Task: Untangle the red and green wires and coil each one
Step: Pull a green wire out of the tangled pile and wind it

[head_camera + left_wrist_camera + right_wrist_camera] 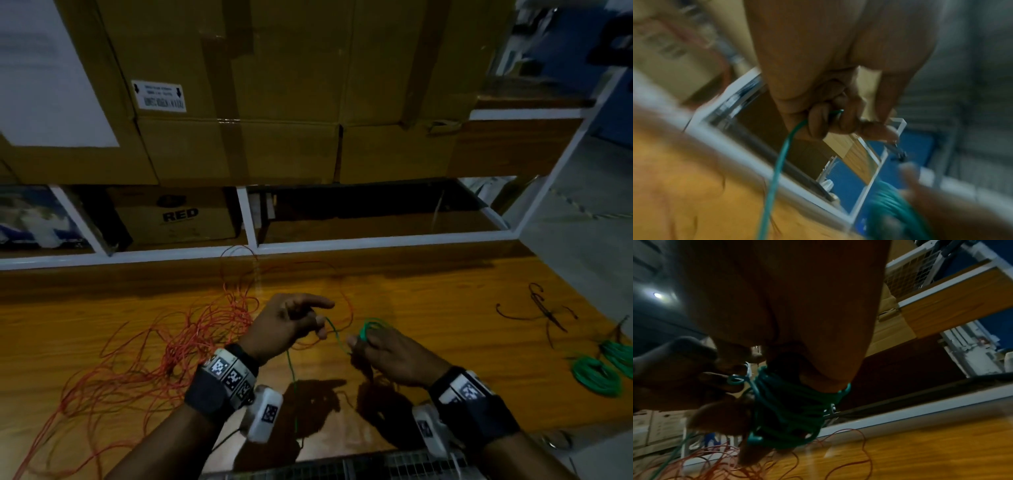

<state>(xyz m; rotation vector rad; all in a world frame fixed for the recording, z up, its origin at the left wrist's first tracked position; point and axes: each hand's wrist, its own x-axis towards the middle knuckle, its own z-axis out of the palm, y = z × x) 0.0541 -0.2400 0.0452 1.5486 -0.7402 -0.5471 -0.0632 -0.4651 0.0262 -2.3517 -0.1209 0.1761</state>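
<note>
Pinching the green wire (334, 334), the left hand (286, 325) feeds it toward the right hand (394, 356), whose fingers are wrapped in green loops. Both hover over the wooden table (428, 308). The red wire (191, 339) sprawls tangled at left, just beside the left wrist; two green coils (597, 375) lie far right. Cardboard boxes (274, 102) stand behind.
</note>
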